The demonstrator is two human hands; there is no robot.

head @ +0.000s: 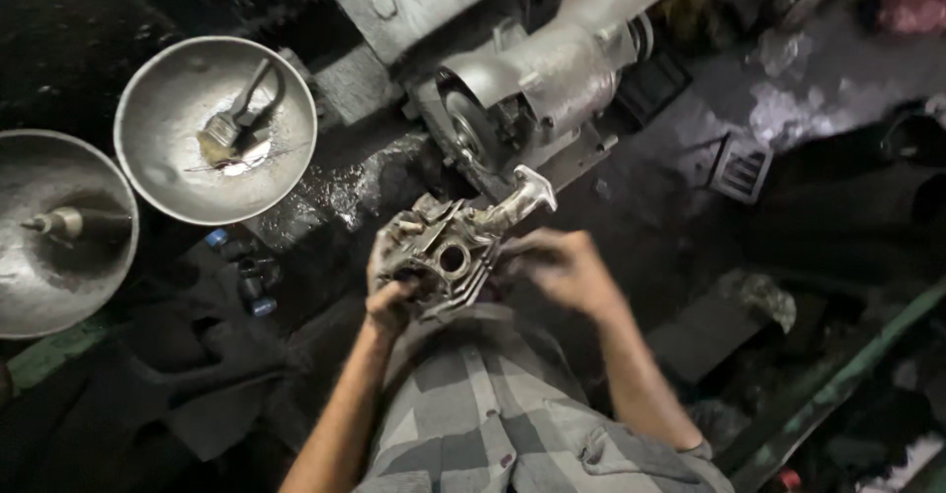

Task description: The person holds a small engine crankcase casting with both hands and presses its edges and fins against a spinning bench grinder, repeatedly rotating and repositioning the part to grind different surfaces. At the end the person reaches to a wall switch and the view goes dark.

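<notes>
While both hands hold it up over the person's lap, the cast-metal engine casing (448,252) looks heavy, rigid and greasy. Left hand (389,296) fingers clamp its lower edge; right hand (557,266) fingers curl against its finned side, the firmest holds.

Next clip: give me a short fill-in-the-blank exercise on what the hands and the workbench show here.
1. The left hand and the right hand together hold a grimy metal ____ part with a round bore.
2. In the nearer round metal bowl lies a ____ with pale bristles.
3. Just beyond the held part stands a bench ____ with a round wheel.
4. The person's shirt has a grey ____ pattern.

Missing words: engine; brush; grinder; checked
</notes>
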